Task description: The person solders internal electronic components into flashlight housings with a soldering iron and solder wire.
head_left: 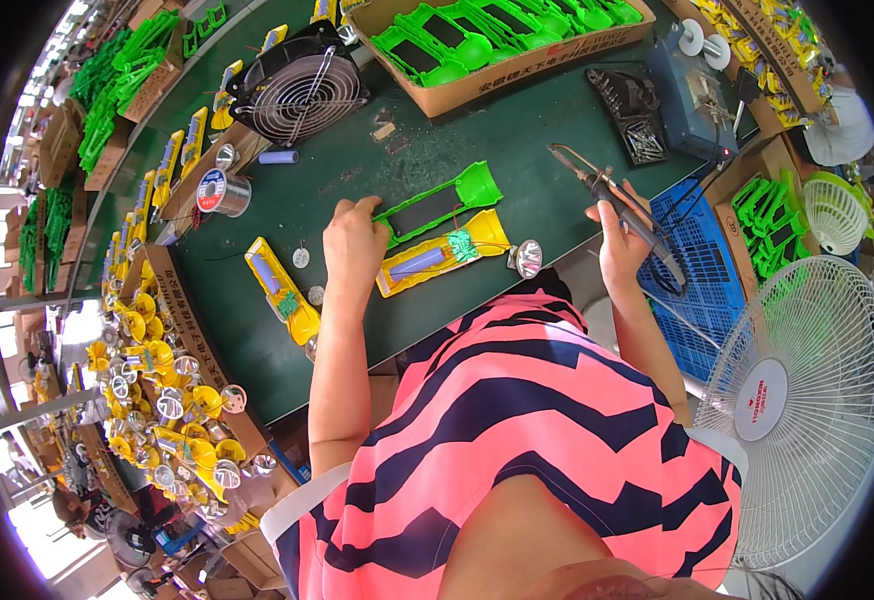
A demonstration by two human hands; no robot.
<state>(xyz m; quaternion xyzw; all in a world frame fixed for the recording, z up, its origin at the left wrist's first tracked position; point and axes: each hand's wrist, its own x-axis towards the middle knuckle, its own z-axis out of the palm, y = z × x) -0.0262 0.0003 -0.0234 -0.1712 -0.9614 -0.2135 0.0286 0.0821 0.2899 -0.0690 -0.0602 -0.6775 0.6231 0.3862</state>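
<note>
My left hand (pixel 355 235) is closed, its curled fingers at the left end of a green flashlight casing half (pixel 427 212) lying on the bench. My right hand (pixel 620 240) grips a soldering iron (pixel 605 187), its tip pointing up and left above the bench. Nearer to me than the green half is a yellow casing half (pixel 477 238) with a blue battery (pixel 417 264) and a small green circuit board (pixel 460 244). A silver reflector (pixel 528 259) sits at its right end. Left of my left forearm lies another filled yellow casing half (pixel 302 318).
A solder spool (pixel 223 194) and a black fan (pixel 302 88) stand at the left back of the green bench (pixel 247 380). A carton (pixel 547 72) of green casings is behind. Right are a screw tray (pixel 629 115), blue crate (pixel 692 300) and white fan (pixel 807 410). Yellow assemblies (pixel 172 400) crowd the left.
</note>
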